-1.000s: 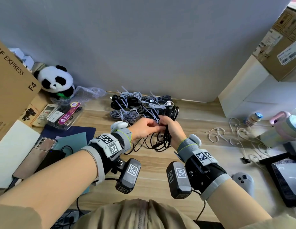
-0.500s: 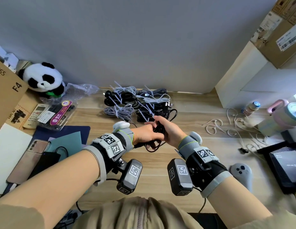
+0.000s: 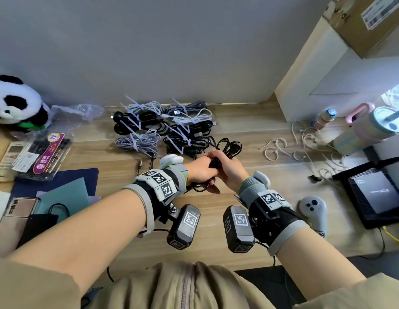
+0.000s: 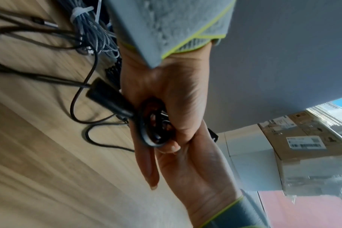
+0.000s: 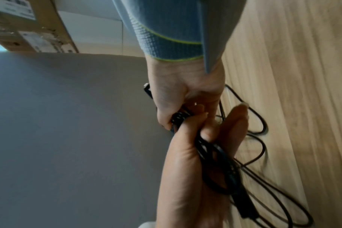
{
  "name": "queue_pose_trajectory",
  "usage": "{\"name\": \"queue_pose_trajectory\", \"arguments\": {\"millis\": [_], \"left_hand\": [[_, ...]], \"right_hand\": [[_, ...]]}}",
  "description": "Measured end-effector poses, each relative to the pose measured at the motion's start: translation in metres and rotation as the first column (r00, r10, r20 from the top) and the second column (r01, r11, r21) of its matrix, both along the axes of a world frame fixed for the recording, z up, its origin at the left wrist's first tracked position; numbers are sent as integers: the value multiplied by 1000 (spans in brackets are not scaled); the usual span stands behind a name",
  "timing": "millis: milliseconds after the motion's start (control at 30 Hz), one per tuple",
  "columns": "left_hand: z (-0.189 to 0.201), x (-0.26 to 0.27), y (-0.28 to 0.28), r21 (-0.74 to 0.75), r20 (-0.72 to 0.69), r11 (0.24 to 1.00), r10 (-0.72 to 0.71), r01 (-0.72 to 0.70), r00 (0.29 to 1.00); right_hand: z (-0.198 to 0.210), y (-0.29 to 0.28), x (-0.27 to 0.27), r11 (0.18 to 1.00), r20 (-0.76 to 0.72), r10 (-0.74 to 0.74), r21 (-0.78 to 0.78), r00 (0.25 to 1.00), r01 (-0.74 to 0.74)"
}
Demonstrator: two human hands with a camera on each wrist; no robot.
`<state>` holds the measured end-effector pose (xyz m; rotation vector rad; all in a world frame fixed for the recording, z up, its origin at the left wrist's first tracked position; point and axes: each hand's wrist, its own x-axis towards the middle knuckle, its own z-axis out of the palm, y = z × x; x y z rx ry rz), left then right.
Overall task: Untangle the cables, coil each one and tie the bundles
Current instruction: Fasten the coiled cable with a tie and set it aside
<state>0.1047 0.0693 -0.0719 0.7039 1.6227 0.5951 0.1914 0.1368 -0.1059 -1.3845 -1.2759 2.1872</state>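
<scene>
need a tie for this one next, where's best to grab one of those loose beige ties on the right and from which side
Judging by shape, pinch a beige tie at its straighter tail rather than the curled loop, coming from above with the right hand: it lies flat on the desk, right of the black cable both hands hold.

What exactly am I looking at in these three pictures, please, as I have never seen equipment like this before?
There is no robot: a person works with bare hands, wearing one camera on the head and one on each wrist. The wide picture is from the head; the two close ones look along each wrist at the fingers. The left hand and right hand together grip a loose black cable, partly gathered into loops, above a wooden desk. Behind it lie finished bundles tied with white zip ties. A panda toy, a phone and a game controller lie around.
</scene>
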Motion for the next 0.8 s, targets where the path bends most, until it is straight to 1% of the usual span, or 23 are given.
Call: {"name": "queue_pose_trajectory", "arguments": {"millis": [100,133,167,233,300,333,400,433,467,500,567,600,633,667,733,800], "left_hand": [[-10,5,9,-35,181,997,78,-73,980],[-13,5,13,-49,213,995,98,-89,972],[-17,6,18,-72,233,992,117,-103,965],[-22,4,27,-120,259,983,169,-141,951],[-24,1,33,-158,282,975,198,-158,939],[-25,0,36,-176,282,970,212,-167,936],[-29,-1,42,-184,272,965,233,-188,934],[-31,-2,47,-181,257,964,238,-195,937],[-33,-1,49,-176,233,964,238,-200,943],[-32,-1,48,-167,213,965,238,-204,948],[-34,0,54,-167,219,965,238,-204,946],[-37,-1,57,-178,209,964,231,-195,950],[-37,-1,56,-192,199,965,217,-179,956],[-38,-1,58,-191,205,969,196,-157,959],[-40,-2,60,-210,249,969,183,-132,951],[-40,-3,60,-245,287,957,225,-156,931]], "right_hand": [[0,7,8,998,-20,39,43,999,-39],[-2,11,11,998,-10,33,47,999,-33],[-7,18,13,999,10,-4,36,1000,3],[-17,33,19,987,55,-160,7,986,160],[-29,49,28,942,131,-334,5,934,336],[-33,55,32,917,180,-395,22,901,398],[-52,69,38,874,257,-485,101,836,476],[-74,81,43,863,296,-505,148,811,483],[-97,91,49,864,319,-503,194,804,464],[-131,104,58,866,363,-498,253,787,431],[-153,115,65,876,434,-475,310,765,368],[-150,115,67,885,469,-458,321,755,337],[-120,103,62,892,501,-441,337,745,301],[-109,98,62,903,530,-412,345,741,256],[-105,93,67,927,604,-344,342,719,157],[-99,85,71,949,655,-263,308,709,67]]}}
